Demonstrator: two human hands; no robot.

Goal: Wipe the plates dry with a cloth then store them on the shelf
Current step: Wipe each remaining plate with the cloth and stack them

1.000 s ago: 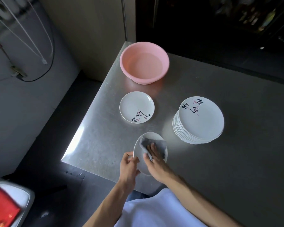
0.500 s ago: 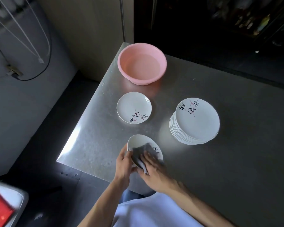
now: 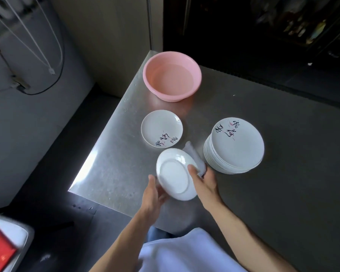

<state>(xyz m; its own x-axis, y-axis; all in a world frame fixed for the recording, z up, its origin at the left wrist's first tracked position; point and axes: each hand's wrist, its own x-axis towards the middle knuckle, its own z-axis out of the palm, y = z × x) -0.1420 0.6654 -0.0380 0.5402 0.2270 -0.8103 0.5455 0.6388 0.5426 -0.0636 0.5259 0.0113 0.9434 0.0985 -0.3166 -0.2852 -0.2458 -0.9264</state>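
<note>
Cables [image 3: 53,55] hang on the wall at far left. The steel table [image 3: 114,154] fills the middle and right. At its near edge the left hand [image 3: 153,195] grips the tilted plate [image 3: 175,173] by its lower left rim, thumb on the rim and fingers curled beneath it. This plate is held above the table with its plain underside and foot ring facing the camera. Just beyond it a spare plate [image 3: 162,131] lies flat on the table, face up, its painted script toward the person. Farther back sits a pink basin [image 3: 149,83] near the table's far left corner. The right hand [image 3: 204,185] pinches the tilted plate's right edge, thumb on the underside, fingers behind it bunching the cloth [image 3: 194,158] against the hidden face. To the right, a stack [image 3: 236,144] of plates stands on the table, just beside the cloth
</note>
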